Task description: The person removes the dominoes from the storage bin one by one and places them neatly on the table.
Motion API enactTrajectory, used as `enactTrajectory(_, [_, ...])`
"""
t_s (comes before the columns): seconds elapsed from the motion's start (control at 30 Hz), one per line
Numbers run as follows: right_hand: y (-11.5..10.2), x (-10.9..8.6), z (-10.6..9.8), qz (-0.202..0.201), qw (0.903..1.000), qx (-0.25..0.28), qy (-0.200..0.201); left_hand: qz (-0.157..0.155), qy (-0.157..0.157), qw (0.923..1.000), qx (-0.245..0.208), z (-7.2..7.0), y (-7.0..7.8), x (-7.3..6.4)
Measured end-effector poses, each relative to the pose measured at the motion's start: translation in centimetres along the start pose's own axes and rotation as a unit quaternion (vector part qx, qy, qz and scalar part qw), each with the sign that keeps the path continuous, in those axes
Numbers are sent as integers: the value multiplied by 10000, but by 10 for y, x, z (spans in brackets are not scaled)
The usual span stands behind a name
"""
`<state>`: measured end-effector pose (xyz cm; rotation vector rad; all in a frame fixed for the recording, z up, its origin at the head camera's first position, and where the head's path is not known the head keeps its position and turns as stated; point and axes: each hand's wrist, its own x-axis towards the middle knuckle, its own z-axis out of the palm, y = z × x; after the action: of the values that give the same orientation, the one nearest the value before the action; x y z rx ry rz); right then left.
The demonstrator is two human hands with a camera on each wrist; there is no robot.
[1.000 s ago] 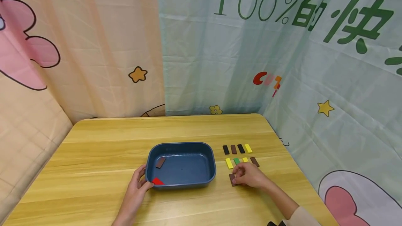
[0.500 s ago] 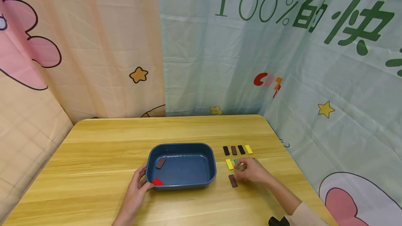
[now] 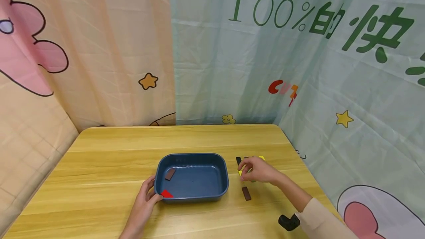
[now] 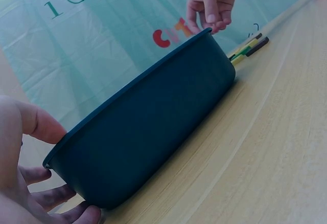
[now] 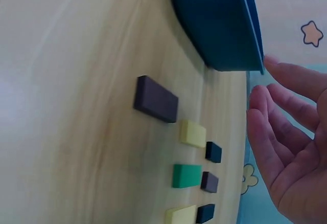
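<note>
My left hand [image 3: 142, 202] grips the near left corner of a dark blue plastic tub [image 3: 192, 199], thumb on the rim and fingers along the outer wall. Inside lie a brown block [image 3: 170, 174] and a red block [image 3: 166, 194]. Right of the tub, my right hand [image 3: 260, 171] hovers with loosely bent fingers, nothing visible in them. It covers part of the block rows in the head view. From the right wrist, a yellow block [image 5: 192, 133], a green block [image 5: 187, 176] and a black block [image 5: 213, 152] show. Another brown block [image 3: 246, 193] lies nearest the person.
The wooden table [image 3: 116, 146] reaches back to printed curtains [image 3: 212, 58] behind and at both sides. A small black device [image 3: 289, 222] sits by the right sleeve [image 3: 318, 217].
My right hand has let go of the nearest brown block, risen and shifted away from the person and slightly left. The left hand keeps its hold on the tub.
</note>
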<state>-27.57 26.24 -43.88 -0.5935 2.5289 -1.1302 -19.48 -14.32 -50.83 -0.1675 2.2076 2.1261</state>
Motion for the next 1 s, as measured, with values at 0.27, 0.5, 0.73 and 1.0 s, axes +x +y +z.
enactTrajectory(0.27, [-22, 20, -9, -547, 9961, -248, -649, 27, 28, 10000, 9, 2, 1, 1])
enactTrajectory(0.5, [-51, 43, -20, -826, 9841, -367, -1529, 3, 86, 10000, 31, 2, 0, 0])
enactTrajectory(0.73, [-79, 68, -23, -868, 9704, -729, -2132, 49, 146, 9999, -32, 2, -1, -1])
enactTrajectory(1.0, [-101, 90, -13, -879, 9597, -1010, -2470, 117, 129, 9998, -84, 1, -2, -1])
